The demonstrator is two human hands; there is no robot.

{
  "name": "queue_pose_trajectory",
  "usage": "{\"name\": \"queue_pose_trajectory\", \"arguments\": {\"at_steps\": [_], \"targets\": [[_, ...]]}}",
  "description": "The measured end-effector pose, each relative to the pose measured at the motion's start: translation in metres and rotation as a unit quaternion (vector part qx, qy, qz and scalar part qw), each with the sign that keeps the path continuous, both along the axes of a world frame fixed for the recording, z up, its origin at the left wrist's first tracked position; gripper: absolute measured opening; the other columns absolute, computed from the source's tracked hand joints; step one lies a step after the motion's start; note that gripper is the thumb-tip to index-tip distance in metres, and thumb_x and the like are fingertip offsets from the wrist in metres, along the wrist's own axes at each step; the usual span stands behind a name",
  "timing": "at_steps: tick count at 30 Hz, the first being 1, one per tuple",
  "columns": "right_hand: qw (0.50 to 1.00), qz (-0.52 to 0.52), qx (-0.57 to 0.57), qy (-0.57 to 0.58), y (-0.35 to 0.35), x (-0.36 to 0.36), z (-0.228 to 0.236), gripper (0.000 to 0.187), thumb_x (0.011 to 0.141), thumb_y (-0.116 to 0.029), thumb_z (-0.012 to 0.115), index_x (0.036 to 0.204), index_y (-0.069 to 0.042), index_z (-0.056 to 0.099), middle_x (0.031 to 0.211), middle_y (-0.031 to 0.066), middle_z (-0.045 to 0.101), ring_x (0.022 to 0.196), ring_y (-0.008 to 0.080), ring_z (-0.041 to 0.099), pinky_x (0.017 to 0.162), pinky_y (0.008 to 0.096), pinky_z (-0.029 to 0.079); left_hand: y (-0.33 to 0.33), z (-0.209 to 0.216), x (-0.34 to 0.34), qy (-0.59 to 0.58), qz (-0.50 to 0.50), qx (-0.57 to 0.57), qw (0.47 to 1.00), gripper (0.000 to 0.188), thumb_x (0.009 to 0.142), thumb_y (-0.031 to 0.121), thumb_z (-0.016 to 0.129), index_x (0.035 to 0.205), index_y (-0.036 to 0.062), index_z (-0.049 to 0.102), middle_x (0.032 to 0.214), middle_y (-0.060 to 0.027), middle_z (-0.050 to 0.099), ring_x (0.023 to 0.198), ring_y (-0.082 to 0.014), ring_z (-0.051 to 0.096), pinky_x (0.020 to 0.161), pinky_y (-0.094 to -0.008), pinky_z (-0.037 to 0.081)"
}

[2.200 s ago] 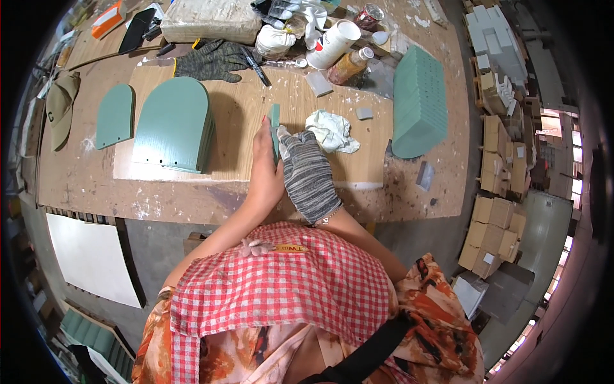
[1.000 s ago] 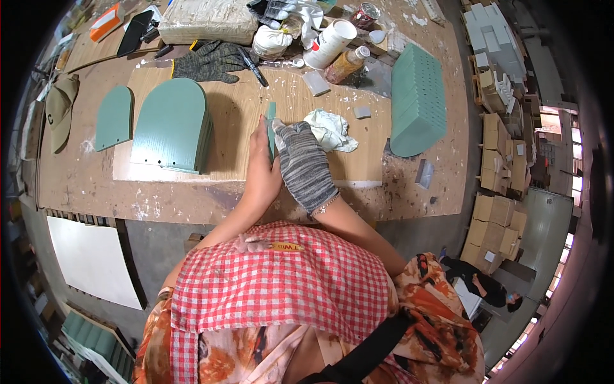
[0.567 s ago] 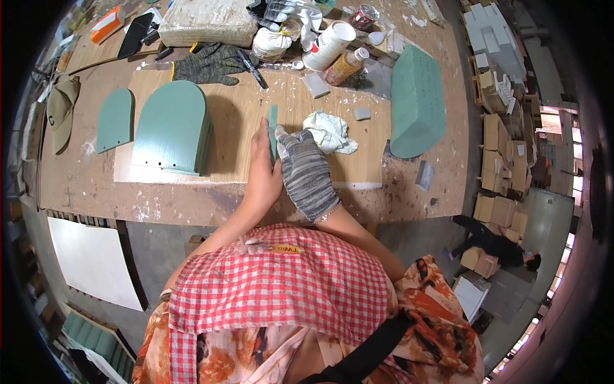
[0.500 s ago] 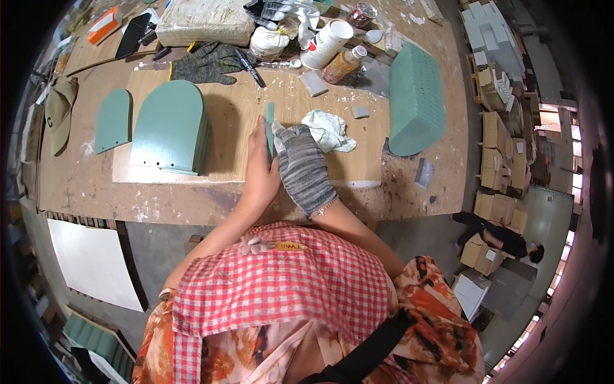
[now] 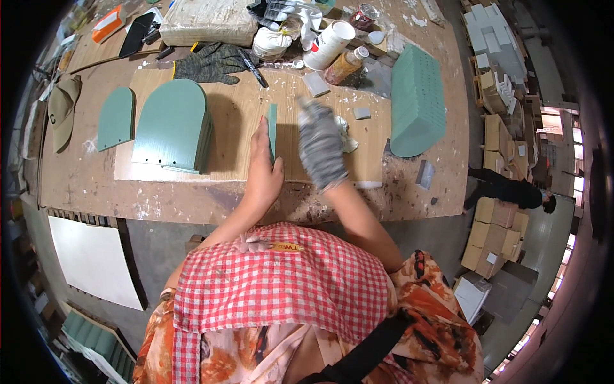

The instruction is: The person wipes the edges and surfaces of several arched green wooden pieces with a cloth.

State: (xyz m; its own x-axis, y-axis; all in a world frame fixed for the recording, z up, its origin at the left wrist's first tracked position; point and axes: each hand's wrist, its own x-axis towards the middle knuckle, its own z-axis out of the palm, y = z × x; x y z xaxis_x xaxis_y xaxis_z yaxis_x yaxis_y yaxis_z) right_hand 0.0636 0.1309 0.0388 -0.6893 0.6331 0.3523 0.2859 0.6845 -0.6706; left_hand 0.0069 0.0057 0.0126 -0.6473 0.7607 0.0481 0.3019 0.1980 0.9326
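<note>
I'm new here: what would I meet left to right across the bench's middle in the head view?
Cap, lone arched green panel, arched green stack, left hand holding edge-on green panel, gloved right hand, small grey block, long green stack.

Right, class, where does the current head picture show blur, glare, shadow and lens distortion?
Head view: blur smears the gloved right hand, the bare left hand being sharper; head view: pale sheen low on the large green panel, soft shadow to its right on the wooden board; head view: edges of the table bow, picture corners go black.
</note>
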Motion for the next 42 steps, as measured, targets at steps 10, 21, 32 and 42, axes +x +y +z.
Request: {"name": "queue_pose_trajectory", "arguments": {"at_steps": [10,21,32,42], "targets": [[0.863,0.006,-0.472,0.178,0.024,-0.019,-0.017,0.033,0.093,-0.016,0.050,0.122,-0.001,0.051,0.112,0.0085,0.059,0.096,0.0121,0.056,0.087,0.0246,0.046,0.004,-0.010,-0.001,-0.015,0.001,-0.007,1.000,0.076,0.074,-0.010,0.048,0.143,0.0018,0.017,0.137,-0.0247,0.033,0.129,-0.0368,0.033,0.107,-0.0368,0.026],[0.974,0.032,-0.170,0.143,0.033,-0.023,-0.038,0.036,0.088,0.001,0.046,0.124,0.001,0.049,0.120,0.0140,0.054,0.110,0.0228,0.051,0.097,0.0329,0.040,0.002,-0.029,0.003,-0.003,0.003,0.014,1.000,0.065,0.072,-0.010,0.050,0.135,-0.0020,0.033,0.133,-0.0225,0.040,0.126,-0.0352,0.037,0.106,-0.0372,0.027],[0.965,0.003,0.233,-0.125,0.061,-0.048,-0.072,0.042,0.084,0.001,0.038,0.125,-0.001,0.050,0.106,0.0187,0.057,0.097,0.0278,0.053,0.088,0.0367,0.042,-0.011,-0.072,-0.016,-0.023,0.042,-0.008,0.999,0.064,0.073,-0.006,0.052,0.134,-0.0015,0.033,0.125,-0.0204,0.043,0.118,-0.0343,0.042,0.102,-0.0375,0.031],[0.974,0.132,0.184,0.026,0.067,-0.186,-0.014,0.019,0.077,-0.011,0.052,0.089,-0.010,0.067,0.081,0.0171,0.060,0.077,0.0321,0.059,0.071,0.0425,0.045,-0.007,-0.003,-0.010,-0.045,-0.030,0.004,0.999,0.079,0.074,-0.007,0.048,0.143,-0.0004,0.013,0.139,-0.0276,0.029,0.130,-0.0391,0.030,0.108,-0.0371,0.024]]}}
